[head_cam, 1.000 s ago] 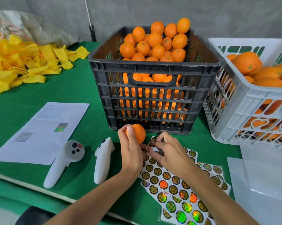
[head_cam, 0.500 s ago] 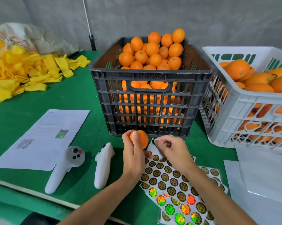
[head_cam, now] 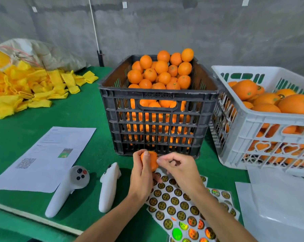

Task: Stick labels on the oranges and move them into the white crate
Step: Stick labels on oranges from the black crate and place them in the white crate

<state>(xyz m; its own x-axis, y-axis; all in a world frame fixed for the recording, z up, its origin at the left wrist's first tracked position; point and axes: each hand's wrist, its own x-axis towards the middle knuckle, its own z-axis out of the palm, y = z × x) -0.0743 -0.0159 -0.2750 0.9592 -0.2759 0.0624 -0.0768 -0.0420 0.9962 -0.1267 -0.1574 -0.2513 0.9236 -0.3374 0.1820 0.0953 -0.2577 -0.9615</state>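
Green worktop [head_cam: 88, 117]. Black crate [head_cam: 157, 123], heaped with oranges, directly beyond the hands; white crate [head_cam: 263, 130] beyond and right. Label sheets [head_cam: 181, 205] beneath both wrists. Left hand [head_cam: 141, 175] grasps one orange [head_cam: 150, 160]; right hand [head_cam: 178, 169], fingers curled, fingertips touching it; any label pinched cannot be told.

Both arms are bare and reach forward from the bottom of the view, close side by side. The left hand [head_cam: 141, 173] is turned on its side, with the thumb up and the fingers curled around a small orange [head_cam: 150, 160]. The right hand [head_cam: 179, 169] is right beside it, with bent fingers. Its fingertips [head_cam: 159, 161] touch the right side of the orange. Whether they pinch something tiny cannot be told.
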